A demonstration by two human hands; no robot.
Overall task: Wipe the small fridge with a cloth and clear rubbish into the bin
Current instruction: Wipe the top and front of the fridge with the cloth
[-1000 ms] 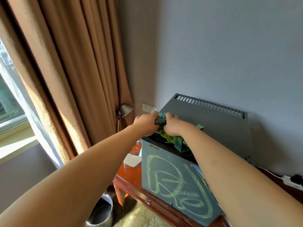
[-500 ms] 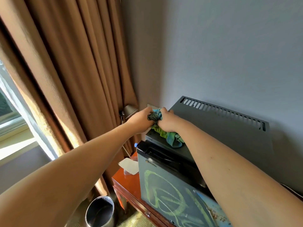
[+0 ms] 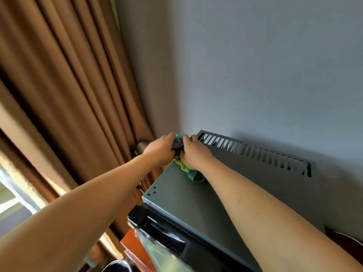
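A small grey fridge (image 3: 196,201) stands on a reddish wooden cabinet, with a slotted vent along its back edge and a black handle strip on the door. A bunched green and teal cloth (image 3: 181,161) lies on the fridge top near the back left corner. My left hand (image 3: 160,150) grips the cloth from the left. My right hand (image 3: 193,154) grips it from the right, knuckles up. Both arms reach forward over the fridge. The rim of a metal bin (image 3: 117,266) shows at the bottom edge.
Brown curtains (image 3: 68,95) hang at the left beside a bright window. A grey wall (image 3: 255,75) rises right behind the fridge. A small lamp head (image 3: 142,147) pokes out between the curtain and the fridge. The red cabinet edge (image 3: 133,246) shows below the door.
Both hands have slid the cloth from the fridge's front edge back toward the rear left corner. The view has tilted upward, so the door front and bin have mostly dropped out of sight.
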